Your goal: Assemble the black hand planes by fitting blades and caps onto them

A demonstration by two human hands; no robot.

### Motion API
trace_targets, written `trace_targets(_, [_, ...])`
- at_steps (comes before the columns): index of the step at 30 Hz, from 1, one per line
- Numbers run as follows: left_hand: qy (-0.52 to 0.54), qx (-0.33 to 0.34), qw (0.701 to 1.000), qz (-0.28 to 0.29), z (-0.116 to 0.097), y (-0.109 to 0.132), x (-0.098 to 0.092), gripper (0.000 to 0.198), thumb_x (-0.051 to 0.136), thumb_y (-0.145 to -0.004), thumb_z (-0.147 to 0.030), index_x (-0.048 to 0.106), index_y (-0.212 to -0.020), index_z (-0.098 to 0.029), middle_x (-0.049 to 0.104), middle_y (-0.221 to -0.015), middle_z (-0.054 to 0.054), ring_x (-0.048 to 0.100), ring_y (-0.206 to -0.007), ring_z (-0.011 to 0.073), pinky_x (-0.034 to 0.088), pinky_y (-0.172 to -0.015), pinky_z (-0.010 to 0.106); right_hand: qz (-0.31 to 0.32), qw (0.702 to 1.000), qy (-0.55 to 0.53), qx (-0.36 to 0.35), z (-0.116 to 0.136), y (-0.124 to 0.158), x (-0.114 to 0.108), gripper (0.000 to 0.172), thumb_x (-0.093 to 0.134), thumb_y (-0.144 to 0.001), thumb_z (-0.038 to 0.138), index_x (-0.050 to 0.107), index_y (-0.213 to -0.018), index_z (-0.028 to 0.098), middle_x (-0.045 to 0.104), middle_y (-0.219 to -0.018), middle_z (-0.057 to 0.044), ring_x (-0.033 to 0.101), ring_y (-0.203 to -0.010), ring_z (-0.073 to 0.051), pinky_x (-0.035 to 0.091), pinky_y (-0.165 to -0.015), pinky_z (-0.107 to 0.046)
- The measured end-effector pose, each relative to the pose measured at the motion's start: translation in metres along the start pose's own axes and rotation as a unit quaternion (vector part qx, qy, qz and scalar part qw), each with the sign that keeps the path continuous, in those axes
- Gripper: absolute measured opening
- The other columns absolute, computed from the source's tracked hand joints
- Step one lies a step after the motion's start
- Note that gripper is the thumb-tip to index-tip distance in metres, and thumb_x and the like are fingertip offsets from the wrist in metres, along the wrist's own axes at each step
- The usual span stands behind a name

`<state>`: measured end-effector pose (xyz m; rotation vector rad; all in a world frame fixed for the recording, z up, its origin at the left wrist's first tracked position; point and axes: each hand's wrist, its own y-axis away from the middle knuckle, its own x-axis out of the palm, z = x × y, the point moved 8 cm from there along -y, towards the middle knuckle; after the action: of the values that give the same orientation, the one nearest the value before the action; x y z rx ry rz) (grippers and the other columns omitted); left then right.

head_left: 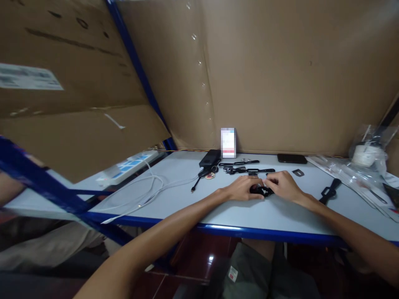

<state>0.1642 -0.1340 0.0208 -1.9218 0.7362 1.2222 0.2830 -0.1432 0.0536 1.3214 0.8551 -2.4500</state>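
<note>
A small black part (263, 191) with a shiny bit on it lies low over the white table (183, 207), between my two hands. My left hand (245, 187) is closed on its left side, thumb along the near edge. On the other side, my right hand (282, 185) pinches at the part's right end, fingers bent together. Just beyond the hands are black strap-like pieces (254, 170), and another black strap piece (329, 191) rests right of my right forearm. A flat dark plate (298, 172) is behind my right hand.
A lit phone (228, 143) leans at the back beside a black power bank (210, 158). White cables (156, 187) loop across the left. A dark phone (292, 158) and plastic bags (358, 178) lie right. A blue frame post (137, 62) rises left; another person's arm (11, 187) shows beyond.
</note>
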Motion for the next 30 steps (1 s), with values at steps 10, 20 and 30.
trace_targets(10, [0.015,0.006,1.0,0.005,0.0,0.001,0.0,0.044,0.059,-0.093,-0.064,0.061,-0.089,-0.021,0.062,-0.082,0.001,0.056,-0.073,0.0195,0.037,-0.066,0.029,0.056,0.994,-0.028,-0.093,0.009,0.002,0.011,0.027,0.062,-0.094,0.021,0.077,-0.072,0.019,0.068,-0.07,-0.001,0.054,-0.066,-0.014,0.034,-0.068,-0.029])
trace_targets(20, [0.01,0.008,1.0,0.007,-0.005,0.001,-0.002,0.041,0.06,-0.093,-0.062,0.063,-0.094,-0.021,0.063,-0.083,0.001,0.058,-0.074,0.02,0.038,-0.067,0.03,0.06,0.995,0.044,-0.067,0.004,0.002,0.009,0.035,0.064,-0.096,0.027,0.068,-0.062,0.019,0.061,-0.061,-0.001,0.045,-0.059,-0.014,0.026,-0.063,-0.03])
trace_targets(30, [0.002,0.0,1.0,0.007,-0.002,0.001,0.001,0.036,0.064,-0.091,-0.056,0.06,-0.088,-0.021,0.062,-0.078,0.001,0.056,-0.069,0.0195,0.033,-0.061,0.029,0.086,0.991,0.099,-0.038,0.012,0.005,0.026,0.029,0.063,-0.089,0.016,0.065,-0.06,0.018,0.059,-0.06,-0.001,0.039,-0.055,-0.013,0.021,-0.06,-0.031])
